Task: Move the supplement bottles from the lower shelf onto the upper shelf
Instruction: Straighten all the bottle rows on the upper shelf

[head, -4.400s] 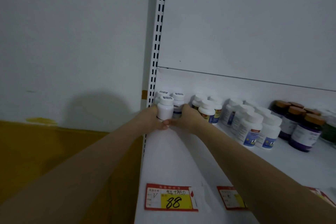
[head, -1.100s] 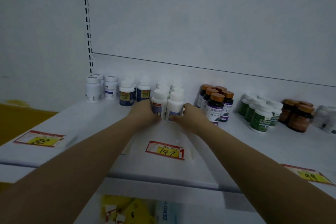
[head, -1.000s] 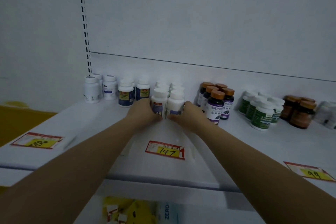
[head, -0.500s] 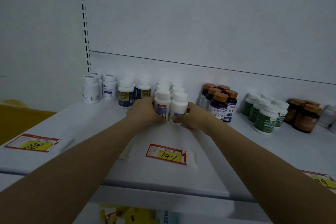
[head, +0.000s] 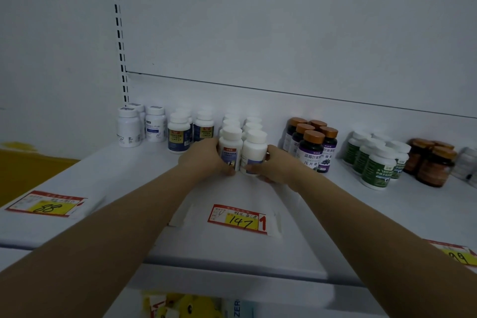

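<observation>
Both hands are clamped on here: left hand (head: 204, 160) wraps the left white-capped bottle (head: 230, 148), right hand (head: 280, 166) wraps the right white-capped bottle (head: 254, 153). The pair stands upright, touching, on the upper shelf (head: 124, 168) straight beyond the 147 price tag (head: 237, 220). Matching bottles (head: 251, 126) queue farther beyond the tag, so each hand looks set to let go and back out sideways

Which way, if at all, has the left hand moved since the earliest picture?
Yes, rightward: from beside the slotted upright to the white bottle behind the 147 tag; left hand.
</observation>
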